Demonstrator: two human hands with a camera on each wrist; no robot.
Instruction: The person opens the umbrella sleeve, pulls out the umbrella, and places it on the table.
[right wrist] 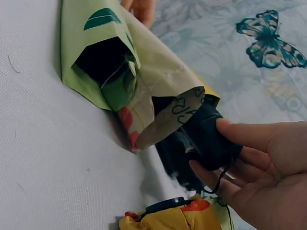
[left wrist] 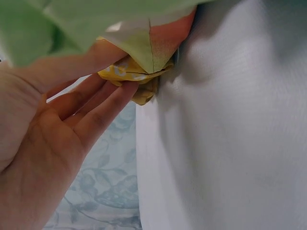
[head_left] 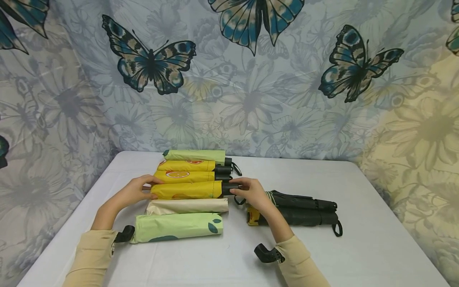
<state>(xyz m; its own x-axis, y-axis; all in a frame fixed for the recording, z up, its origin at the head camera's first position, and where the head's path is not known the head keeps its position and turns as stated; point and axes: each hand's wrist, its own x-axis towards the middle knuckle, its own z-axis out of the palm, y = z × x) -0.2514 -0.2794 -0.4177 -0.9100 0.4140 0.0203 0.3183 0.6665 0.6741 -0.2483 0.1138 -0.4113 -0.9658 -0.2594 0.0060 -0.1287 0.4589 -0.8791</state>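
Observation:
Several folded umbrellas lie side by side in a row on the white table (head_left: 358, 239). My left hand (head_left: 150, 190) pinches the left tip of a yellow umbrella (head_left: 186, 190) in the middle of the row. In the left wrist view, the thumb and fingers of the left hand (left wrist: 115, 72) close on the yellow tip (left wrist: 139, 76). My right hand (head_left: 238, 189) grips that umbrella's black handle (head_left: 229, 187). The right wrist view shows the thumb and fingers of the right hand (right wrist: 211, 148) curled round the handle (right wrist: 204, 122).
Behind the held umbrella lie two more yellow ones (head_left: 184, 170) and a light green one (head_left: 193, 156). In front are a cream one (head_left: 188, 206) and a green leaf-print one (head_left: 177, 227). Two black umbrellas (head_left: 305, 211) lie at the right. A butterfly cloth hangs behind.

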